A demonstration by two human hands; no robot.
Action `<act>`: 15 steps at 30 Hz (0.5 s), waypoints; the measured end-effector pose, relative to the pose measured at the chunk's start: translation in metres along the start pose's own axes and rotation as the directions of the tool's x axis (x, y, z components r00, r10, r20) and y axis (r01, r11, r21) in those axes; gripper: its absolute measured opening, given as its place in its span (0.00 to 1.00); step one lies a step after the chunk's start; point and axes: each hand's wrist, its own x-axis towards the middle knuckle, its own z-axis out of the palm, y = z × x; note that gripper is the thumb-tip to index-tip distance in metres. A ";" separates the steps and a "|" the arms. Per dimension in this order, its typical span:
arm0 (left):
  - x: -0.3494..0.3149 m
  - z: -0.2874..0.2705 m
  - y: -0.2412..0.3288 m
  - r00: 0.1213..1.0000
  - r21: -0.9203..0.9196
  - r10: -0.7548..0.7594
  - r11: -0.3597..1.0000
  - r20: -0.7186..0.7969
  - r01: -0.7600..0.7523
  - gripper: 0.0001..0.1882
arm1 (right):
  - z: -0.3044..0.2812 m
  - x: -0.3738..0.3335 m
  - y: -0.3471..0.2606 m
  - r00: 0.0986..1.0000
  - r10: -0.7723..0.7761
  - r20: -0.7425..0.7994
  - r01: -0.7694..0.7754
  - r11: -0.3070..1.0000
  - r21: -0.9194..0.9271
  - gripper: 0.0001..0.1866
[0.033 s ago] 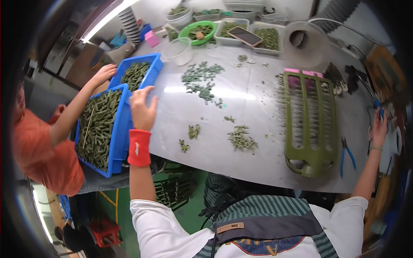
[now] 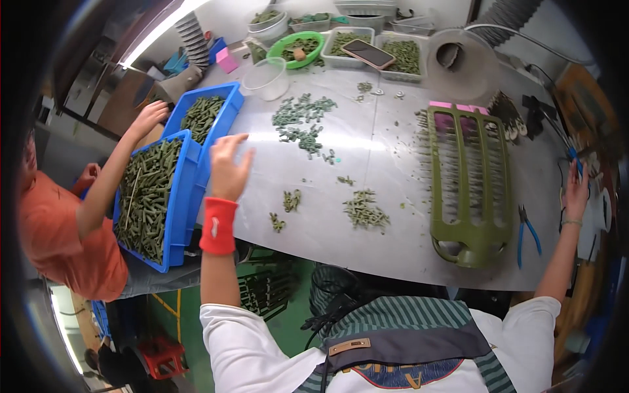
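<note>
My left hand (image 2: 229, 171), with a red wristband (image 2: 217, 226), hovers over the table just right of the blue bins. Its fingers are spread and hold nothing. The nearer blue bin (image 2: 190, 177) is full of dark green, stick-like pieces; a second blue bin (image 2: 229, 114) behind it holds more. At the far right, my right hand (image 2: 575, 196) is closed around a slim tool with a blue part (image 2: 574, 152), mostly hidden by the fingers. Left of that hand, blue-handled pliers (image 2: 529, 239) lie beside a large olive-green slotted frame (image 2: 466, 245).
Small green pieces lie in piles: a teal-green scatter (image 2: 304, 108) and a nearer heap (image 2: 365, 211). At the back stand a green bowl (image 2: 280, 57), a clear round tub (image 2: 265, 80) and filled trays with a phone (image 2: 368, 54) on top. A co-worker's hand (image 2: 151, 118) is over the bins.
My left hand has moved right, away from the blue bins. My right hand stays at the far right with the tool. The whole view has shifted slightly.
</note>
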 end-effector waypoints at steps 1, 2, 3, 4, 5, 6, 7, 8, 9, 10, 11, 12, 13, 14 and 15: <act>0.001 0.023 0.014 0.997 -0.125 0.015 0.992 0.072 -0.006 0.12 | 0.006 -0.003 -0.012 0.994 0.072 -0.085 -0.059 0.987 0.149 0.24; 0.000 0.044 0.027 0.990 -0.237 0.033 0.971 0.140 0.001 0.11 | 0.009 -0.006 -0.018 0.976 0.160 -0.149 -0.108 0.945 0.307 0.24; -0.001 0.060 0.040 0.979 -0.295 0.057 0.955 0.195 0.004 0.08 | 0.010 -0.010 -0.020 0.975 0.159 -0.156 -0.106 0.946 0.307 0.24; -0.002 0.074 0.046 0.966 -0.311 0.099 0.950 0.240 -0.020 0.07 | 0.010 -0.012 -0.020 0.977 0.155 -0.147 -0.103 0.946 0.309 0.23; -0.005 0.089 0.050 0.951 -0.295 0.077 0.955 0.300 0.016 0.07 | 0.010 -0.015 -0.022 0.979 0.149 -0.140 -0.100 0.946 0.308 0.22; -0.006 0.102 0.061 0.947 -0.333 0.011 0.937 0.320 0.102 0.06 | 0.008 -0.017 -0.023 0.978 0.149 -0.147 -0.098 0.946 0.308 0.22; -0.007 0.112 0.069 0.938 -0.367 -0.054 0.911 0.343 0.187 0.07 | 0.007 -0.019 -0.025 0.977 0.153 -0.146 -0.100 0.943 0.317 0.22; -0.007 0.117 0.075 0.936 -0.367 -0.050 0.912 0.349 0.186 0.07 | 0.007 -0.023 -0.026 0.976 0.159 -0.146 -0.105 0.940 0.326 0.23; -0.006 0.122 0.079 0.927 -0.285 -0.085 0.938 0.364 0.198 0.07 | 0.008 -0.026 -0.026 0.975 0.162 -0.152 -0.105 0.940 0.326 0.23; -0.003 0.125 0.082 0.919 -0.200 -0.120 0.958 0.375 0.207 0.08 | 0.011 -0.028 -0.027 0.977 0.158 -0.143 -0.100 0.933 0.346 0.23; -0.001 0.130 0.082 0.918 -0.201 -0.116 0.958 0.380 0.204 0.08 | 0.011 -0.029 -0.027 0.979 0.151 -0.136 -0.093 0.926 0.365 0.23; 0.002 0.134 0.081 0.888 -0.171 -0.165 0.951 0.429 0.259 0.09 | 0.007 -0.028 -0.027 0.978 0.152 -0.142 -0.091 0.927 0.365 0.23; 0.003 0.137 0.081 0.854 -0.137 -0.212 0.941 0.475 0.310 0.09 | 0.003 -0.026 -0.027 0.980 0.157 -0.120 -0.102 0.922 0.374 0.23; 0.003 0.139 0.081 0.862 -0.170 -0.196 0.937 0.468 0.305 0.09 | 0.002 -0.027 -0.029 0.982 0.161 -0.102 -0.111 0.918 0.380 0.23; 0.003 0.141 0.080 0.860 -0.174 -0.187 0.938 0.474 0.300 0.09 | 0.003 -0.028 -0.030 0.981 0.158 -0.112 -0.105 0.920 0.378 0.23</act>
